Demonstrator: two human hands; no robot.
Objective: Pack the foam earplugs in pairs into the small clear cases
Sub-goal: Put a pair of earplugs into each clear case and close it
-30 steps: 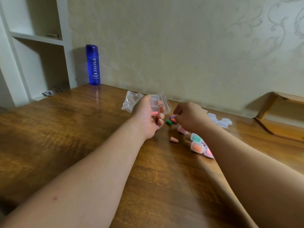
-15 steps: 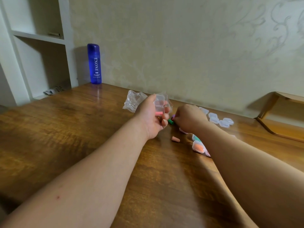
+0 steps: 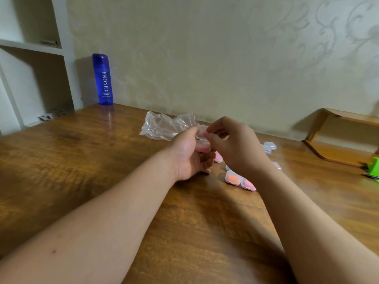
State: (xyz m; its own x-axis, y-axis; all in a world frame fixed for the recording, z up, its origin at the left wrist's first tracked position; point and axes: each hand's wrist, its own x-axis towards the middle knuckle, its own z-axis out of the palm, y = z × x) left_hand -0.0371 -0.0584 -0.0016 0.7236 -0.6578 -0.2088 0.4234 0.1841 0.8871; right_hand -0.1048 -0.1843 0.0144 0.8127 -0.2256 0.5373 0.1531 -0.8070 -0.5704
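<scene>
My left hand (image 3: 189,155) holds a small clear case (image 3: 202,141) above the wooden table (image 3: 82,160), with a pink earplug lying in its lower half. My right hand (image 3: 235,146) pinches another pink earplug (image 3: 205,133) at the open top of that case. Filled cases lie on the table under and beside my right wrist: one with orange plugs (image 3: 232,178), one with pink plugs (image 3: 248,184), another pink one (image 3: 218,157). Empty clear cases (image 3: 269,146) sit further back on the right.
A crumpled clear plastic bag (image 3: 164,126) lies behind my hands. A blue bottle (image 3: 103,78) stands at the back left by a white shelf unit (image 3: 30,58). A wooden stand (image 3: 338,138) and a green object (image 3: 374,167) are at the right.
My right hand has risen from the table with a pink earplug and come to the case in my left hand. The loose earplugs on the table are now hidden.
</scene>
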